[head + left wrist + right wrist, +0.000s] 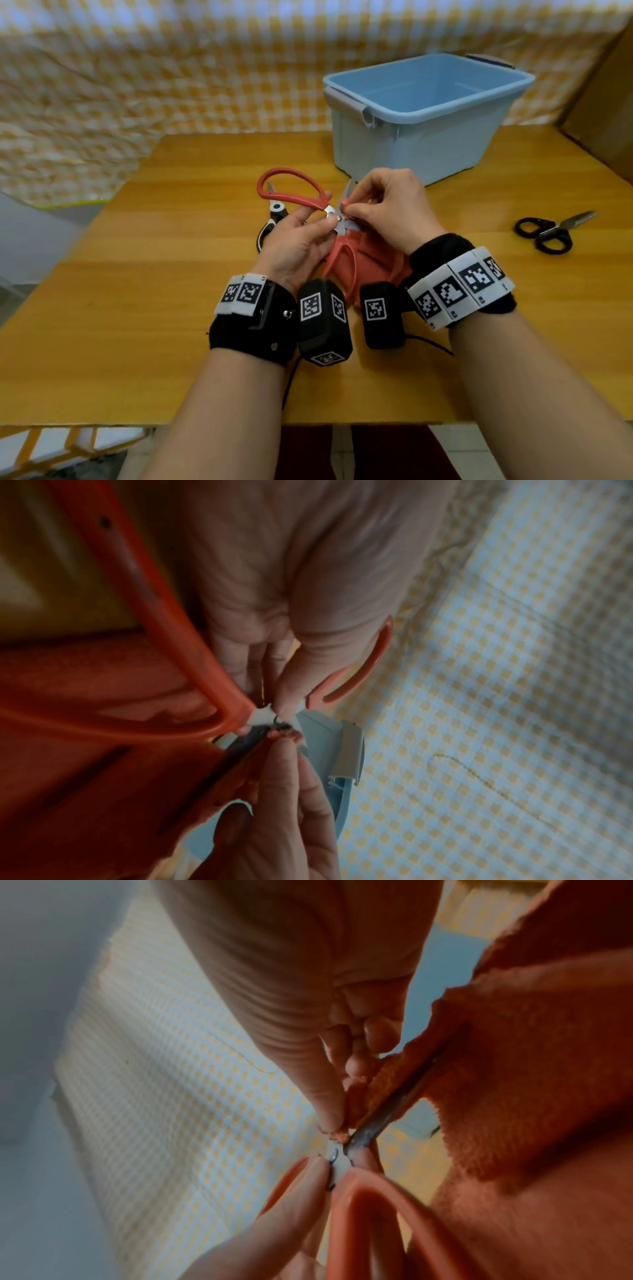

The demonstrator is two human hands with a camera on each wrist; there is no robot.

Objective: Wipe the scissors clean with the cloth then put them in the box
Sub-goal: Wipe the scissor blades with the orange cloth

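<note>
The wooden desk is being used for everything here. The blue box is being kept at the back of the desk. In front of the box, the red scissors are being held up by the left hand, which is pinching them near the pivot. The orange cloth is being pinched around a blade by the right hand. Black scissors are lying to the right of the box, and black-and-white scissors are lying to its left, behind the left hand.
</note>
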